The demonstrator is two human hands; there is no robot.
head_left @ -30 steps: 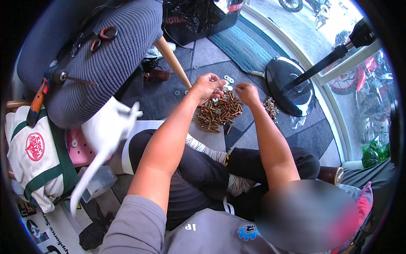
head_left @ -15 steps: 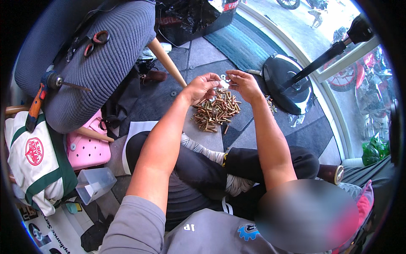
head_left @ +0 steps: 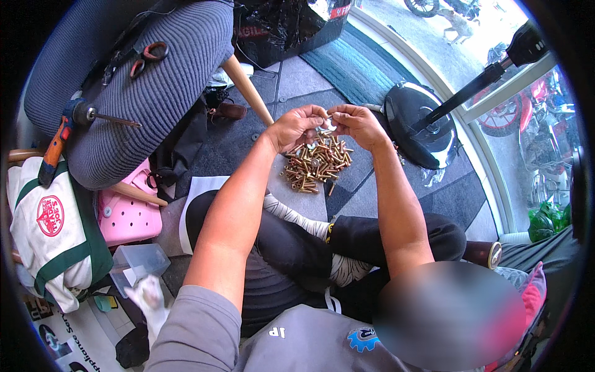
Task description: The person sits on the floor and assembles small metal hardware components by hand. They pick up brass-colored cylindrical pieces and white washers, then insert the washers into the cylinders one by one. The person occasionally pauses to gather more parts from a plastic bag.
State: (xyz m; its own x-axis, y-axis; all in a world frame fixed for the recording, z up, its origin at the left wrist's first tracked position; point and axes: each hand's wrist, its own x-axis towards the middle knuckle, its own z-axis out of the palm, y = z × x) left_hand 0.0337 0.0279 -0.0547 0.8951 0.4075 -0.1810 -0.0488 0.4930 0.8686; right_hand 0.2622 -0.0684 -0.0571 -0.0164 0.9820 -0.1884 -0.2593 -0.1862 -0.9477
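Observation:
My left hand [head_left: 299,127] and my right hand [head_left: 358,126] meet at the fingertips above a pile of brass-coloured bolts [head_left: 316,167] on the floor. Both are closed in a pinch. A small silvery washer [head_left: 330,124] shows at the fingertips, seemingly in my right hand's pinch. What my left fingers grip is hidden. A few pale washers lie among the bolts, close under my left hand.
A grey ribbed chair [head_left: 149,80] at the left bears scissors [head_left: 149,59] and a screwdriver-like tool [head_left: 114,119]. Below are a pink clog [head_left: 130,214], a clear plastic bin [head_left: 139,263] and a white cat [head_left: 150,301]. A black round stand base [head_left: 418,118] stands right.
My right hand has moved left, bringing its fingertips against those of my left hand. A white cat has come into view at the lower left.

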